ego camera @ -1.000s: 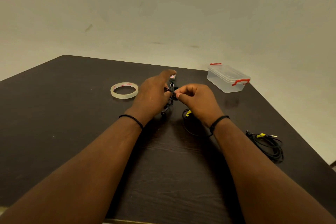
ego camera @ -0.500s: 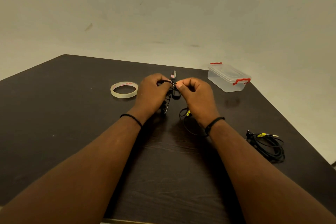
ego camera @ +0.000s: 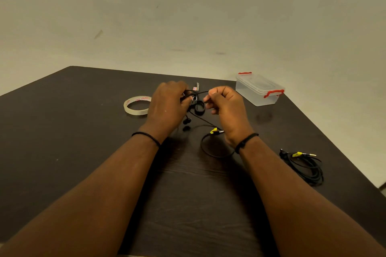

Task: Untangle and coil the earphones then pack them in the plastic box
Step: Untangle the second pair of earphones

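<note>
Black earphones [ego camera: 198, 106] hang between my hands above the dark table [ego camera: 83, 152]. My left hand [ego camera: 167, 106] grips a small coil of the cord, with two earbuds dangling below it. My right hand [ego camera: 225, 106] pinches the cord a little to the right of the coil. The loose end, with a yellow-tagged plug [ego camera: 216, 131], loops on the table under my right wrist. The clear plastic box [ego camera: 259, 89] with red clips stands at the back right, its lid on.
A roll of clear tape [ego camera: 136, 105] lies left of my left hand. A second black earphone bundle [ego camera: 305, 167] with a yellow tag lies near the right table edge. A small tape dispenser piece [ego camera: 196, 86] sits behind my hands.
My hands have drawn apart a little, stretching a short length of cord between them. The coil now shows between the hands.
</note>
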